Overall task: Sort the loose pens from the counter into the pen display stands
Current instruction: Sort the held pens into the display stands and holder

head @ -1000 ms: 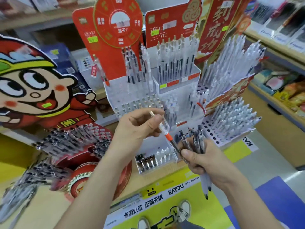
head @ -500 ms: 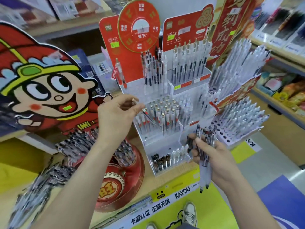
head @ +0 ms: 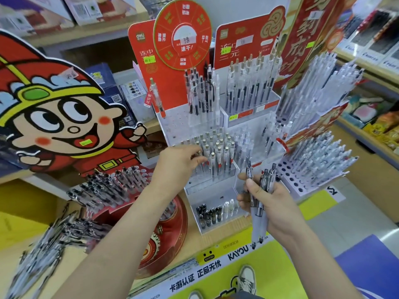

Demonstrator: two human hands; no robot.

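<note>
Left hand (head: 180, 164) fingers pinching the top of one pen (head: 200, 156) – top end up, among the standing pens in the middle row of the pen stand (head: 216, 184), right hand (head: 271, 205) curled round a bunch of pens (head: 260, 210) – long way up and down, tips down, just in front of the stand

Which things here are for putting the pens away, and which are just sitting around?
For the job: left hand pinching a single pen at the tiered stand; right hand holding the pen bundle.
Just sitting around: cartoon cutout, round red sign, snack packs, boxes on the shelf.
</note>
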